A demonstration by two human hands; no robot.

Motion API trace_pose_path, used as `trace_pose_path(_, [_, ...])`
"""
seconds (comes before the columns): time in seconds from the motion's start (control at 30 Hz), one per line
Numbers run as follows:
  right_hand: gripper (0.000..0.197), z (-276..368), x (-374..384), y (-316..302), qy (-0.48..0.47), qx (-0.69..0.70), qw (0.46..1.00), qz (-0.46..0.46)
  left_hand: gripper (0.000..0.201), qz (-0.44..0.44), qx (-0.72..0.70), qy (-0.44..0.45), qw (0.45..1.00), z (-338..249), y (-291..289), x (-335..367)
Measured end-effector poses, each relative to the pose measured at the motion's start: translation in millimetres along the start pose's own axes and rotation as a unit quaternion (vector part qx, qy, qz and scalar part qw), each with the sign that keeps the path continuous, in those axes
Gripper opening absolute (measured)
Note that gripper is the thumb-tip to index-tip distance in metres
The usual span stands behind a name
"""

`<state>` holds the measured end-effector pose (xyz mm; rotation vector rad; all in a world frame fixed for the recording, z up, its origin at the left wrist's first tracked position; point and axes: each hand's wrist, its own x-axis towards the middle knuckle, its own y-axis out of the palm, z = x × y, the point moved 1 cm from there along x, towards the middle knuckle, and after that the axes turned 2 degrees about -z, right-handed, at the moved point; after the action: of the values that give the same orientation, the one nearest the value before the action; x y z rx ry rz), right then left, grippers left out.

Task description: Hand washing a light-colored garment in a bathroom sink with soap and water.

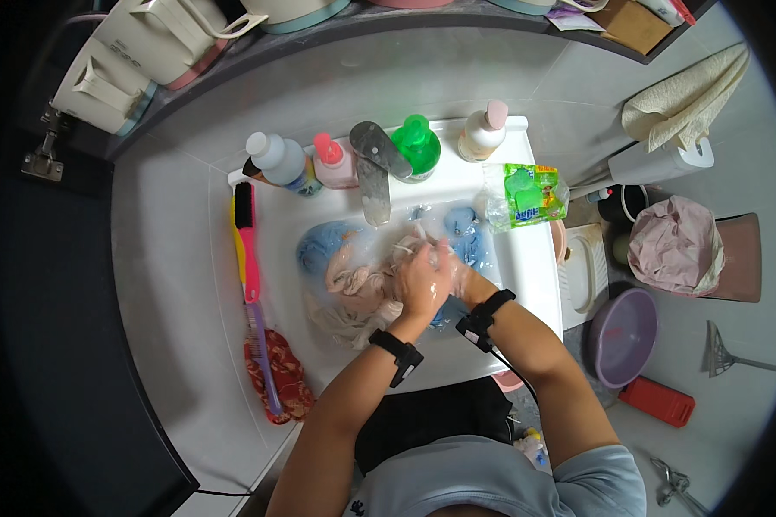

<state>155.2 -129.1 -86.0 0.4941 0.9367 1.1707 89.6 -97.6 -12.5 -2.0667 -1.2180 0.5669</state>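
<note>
Soapy water fills the white washbasin [539, 319], and both my hands are together over its middle. My left hand [424, 283] is closed on a bunched, wet beige cloth [360, 284], which spreads leftward through the water. Pressed against it from the right, my right hand [459, 274] is closed on the same bunch; the left hand hides part of its fingers. A blue cloth [326, 246] floats at the basin's left, and more blue fabric [466, 233] shows beyond my right hand. The grey faucet [375, 185] reaches over the water just past my hands.
Along the back rim stand a white bottle [276, 157], a pink pump bottle [334, 162], a green bottle [416, 148] and a pink-capped bottle [483, 131]. A green packet [530, 196] lies right. Brushes [247, 233] line the left rim. A purple tub [625, 336] sits below right.
</note>
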Motion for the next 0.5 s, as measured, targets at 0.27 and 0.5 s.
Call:
trace_pose_path(0.27, [0.045,30.3,-12.1,22.8,0.035,-0.409,0.897,-0.167,0.038,0.013,0.081,-0.039,0.996,113.6,-10.2,59.1])
trace_pose_path(0.5, [0.047,15.5,7.0,17.6,-0.05,-0.835,0.506,-0.211,0.041,-0.046,0.276,0.114,0.953,119.2,30.3,22.1])
